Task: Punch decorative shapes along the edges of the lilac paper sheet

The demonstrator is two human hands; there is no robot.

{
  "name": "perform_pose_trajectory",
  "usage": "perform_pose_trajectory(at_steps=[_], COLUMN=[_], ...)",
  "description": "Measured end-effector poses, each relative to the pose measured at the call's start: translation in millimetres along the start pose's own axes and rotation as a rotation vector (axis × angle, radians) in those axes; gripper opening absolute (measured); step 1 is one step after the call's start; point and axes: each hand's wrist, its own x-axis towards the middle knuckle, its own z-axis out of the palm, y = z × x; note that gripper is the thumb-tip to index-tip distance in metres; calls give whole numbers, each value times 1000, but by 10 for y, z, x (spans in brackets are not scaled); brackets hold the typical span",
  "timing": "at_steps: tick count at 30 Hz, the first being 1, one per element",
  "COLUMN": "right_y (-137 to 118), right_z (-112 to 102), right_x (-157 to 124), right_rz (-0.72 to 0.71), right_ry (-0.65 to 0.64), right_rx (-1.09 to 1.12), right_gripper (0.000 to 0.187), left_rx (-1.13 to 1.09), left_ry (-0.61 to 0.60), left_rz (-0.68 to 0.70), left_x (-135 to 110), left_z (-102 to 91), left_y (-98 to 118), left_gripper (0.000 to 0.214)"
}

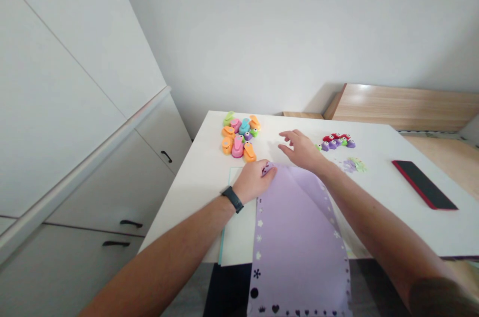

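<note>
A lilac paper sheet [295, 237] with punched shapes along its edges lies on the white table [194, 172] and hangs over the near edge. My left hand [254, 179] is closed on a small purple punch [268, 168] at the sheet's top left corner. My right hand [301, 150] hovers open above the table just beyond the sheet, fingers spread, holding nothing. It is between a heap of larger coloured punches [239, 135] on its left and a cluster of small red and purple punches [337, 141] on its right.
A pale sheet [235, 237] lies under the lilac one. Punched paper scraps [354, 164] sit right of the sheet, and a red-edged phone [424, 184] lies further right. White cabinets [123, 192] stand at the left, a wooden bench [404, 105] behind.
</note>
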Motion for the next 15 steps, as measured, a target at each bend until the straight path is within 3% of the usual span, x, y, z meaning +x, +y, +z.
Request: perform_pose_trajectory(at_steps=[3,7,12,15], right_y=[-268,-417,-482,-511], right_z=[169,434,613,614], right_x=[323,667,811,794], right_rz=[-95,-148,-242,-223], right_ry=[-135,-310,-310,-293], right_rx=[15,-5,-7,-20], right_gripper=[39,48,33,28], left_rx=[7,-4,-4,-10], left_ry=[-5,-6,-12,-4], left_rz=[5,1,9,10], left_x=[4,5,2,2], left_z=[2,-2,-1,6], left_y=[-10,-21,-17,-17], left_gripper=[29,30,30,30])
